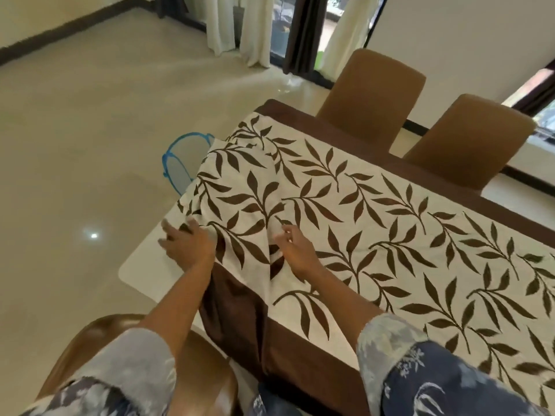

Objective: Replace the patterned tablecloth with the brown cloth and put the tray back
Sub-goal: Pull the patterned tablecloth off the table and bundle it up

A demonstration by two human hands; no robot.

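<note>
Left hand (186,240) grip open on patterned tablecloth (375,223), right hand (295,250) grip unclear, fingers blurred

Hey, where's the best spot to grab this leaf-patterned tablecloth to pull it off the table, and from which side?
Probably the bunched end of the leaf-patterned tablecloth at the table's near-left corner. There it is already rumpled into raised folds and pulled back off the white tabletop, so there is loose fabric to pinch. Come from the left end, where the left hand and right hand already rest, and gather along the table.
</note>
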